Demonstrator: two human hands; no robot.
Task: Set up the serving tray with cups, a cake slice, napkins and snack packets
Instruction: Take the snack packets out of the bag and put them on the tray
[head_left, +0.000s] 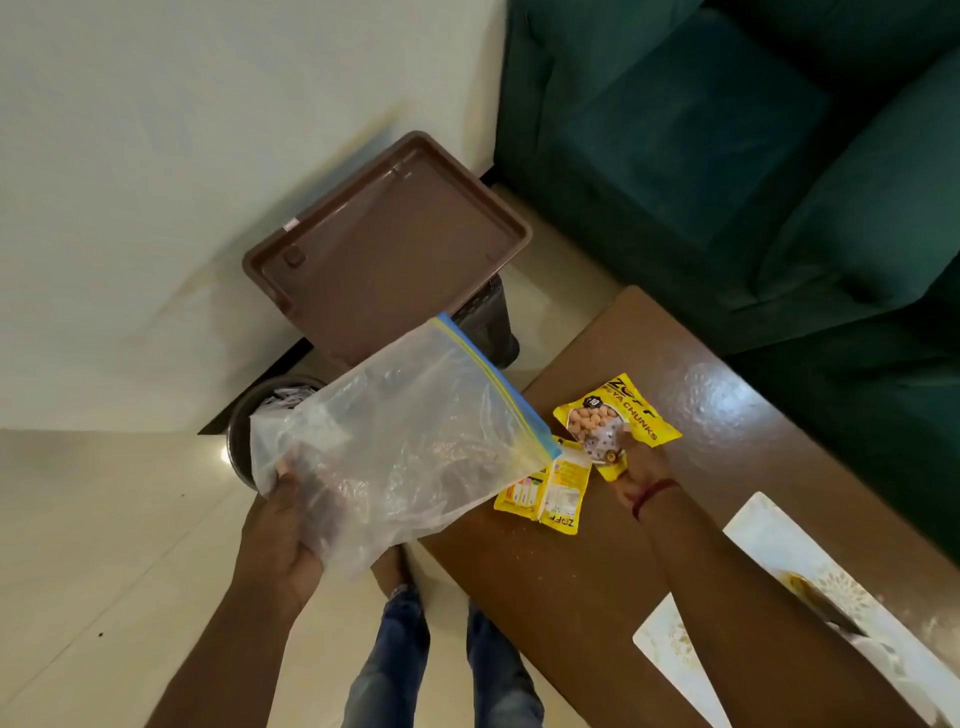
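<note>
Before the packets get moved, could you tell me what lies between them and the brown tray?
In the head view, the clear zip bag, held by the left hand, crosses that stretch.

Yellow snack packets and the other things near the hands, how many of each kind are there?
Yellow snack packets: 2, one face up and one face down
Clear zip bag: 1
Brown tray: 1
White plate: 1
Total: 5
</note>
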